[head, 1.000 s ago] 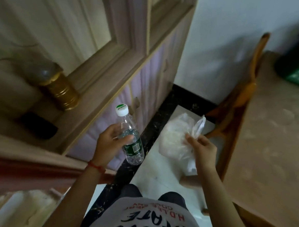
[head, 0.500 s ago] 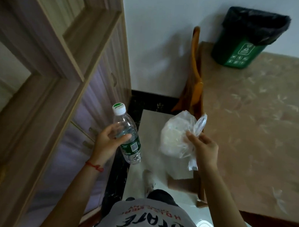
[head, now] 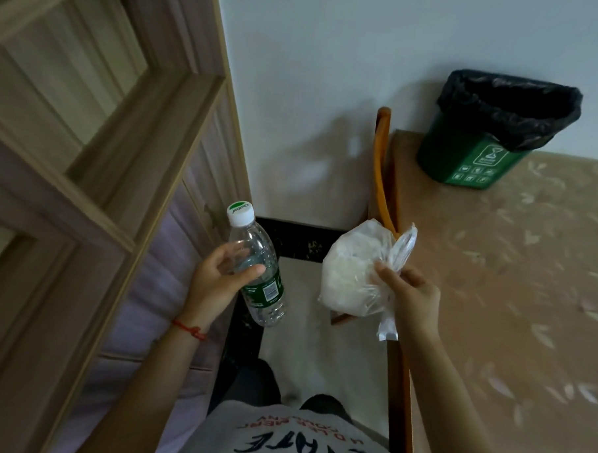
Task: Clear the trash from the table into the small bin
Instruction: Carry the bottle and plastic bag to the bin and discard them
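Note:
My left hand (head: 216, 281) grips a clear plastic bottle (head: 254, 265) with a white cap and green label, held tilted over the floor. A crumpled clear plastic bag (head: 353, 273) with white stuff inside is pinched by its neck in my right hand (head: 411, 296), just left of the table's edge. The small green bin (head: 479, 155) with a black liner stands on the table (head: 515, 270) at its far left corner, against the wall, well beyond both hands.
A wooden cabinet (head: 98, 169) with a window frame fills the left side. An orange wooden chair back (head: 380, 171) stands between the wall and the table's left edge. Pale floor tiles with a dark border lie below my hands.
The view has swung right and up: the cabinet has slid left, and the bin and the table have come into full view. Both hands still hold their items in about the same pose.

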